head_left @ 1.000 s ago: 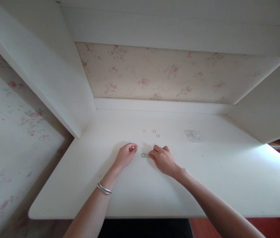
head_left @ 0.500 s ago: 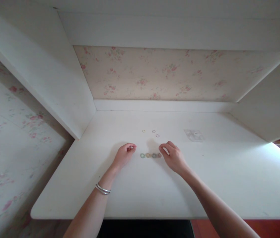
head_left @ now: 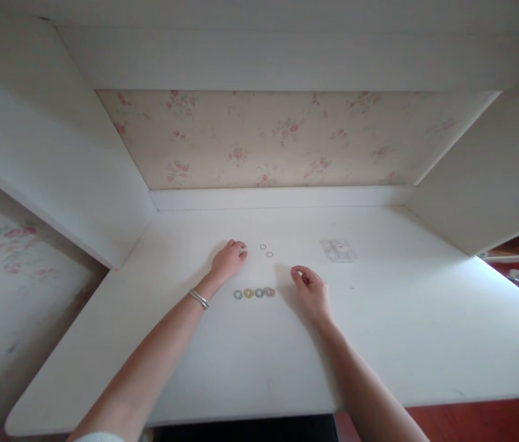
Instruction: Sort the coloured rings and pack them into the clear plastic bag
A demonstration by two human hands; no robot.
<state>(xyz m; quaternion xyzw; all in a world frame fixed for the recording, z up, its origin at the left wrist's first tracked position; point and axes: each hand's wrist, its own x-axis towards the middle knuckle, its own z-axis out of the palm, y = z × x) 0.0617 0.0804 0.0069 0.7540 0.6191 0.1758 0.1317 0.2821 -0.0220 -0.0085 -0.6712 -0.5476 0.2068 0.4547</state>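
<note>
My left hand [head_left: 229, 259] reaches over the desk, its fingertips closed on a thin pale ring [head_left: 243, 250], partly covered by the fingers. Close to its right, two thin dark-rimmed rings [head_left: 265, 250] lie flat. Nearer to me is a side-by-side row of several thicker coloured rings: a green ring [head_left: 238, 294], a yellow ring [head_left: 249, 293], a blue-green ring [head_left: 259, 293] and a pinkish ring [head_left: 269, 292]. Right of this row, my right hand [head_left: 312, 291] hovers with its fingers curled and the tips together; nothing shows in it.
A clear flat plastic case or bag [head_left: 337, 251] lies at the back right of the white desk [head_left: 222, 362]. White side panels and a low back strip [head_left: 278, 197] enclose the desk. A tiny dark speck [head_left: 352, 288] is on the right.
My right hand spread the thicker rings from near the green one into a row, then let go. My left hand has moved forward onto the pale ring. The view has swung to the right.
</note>
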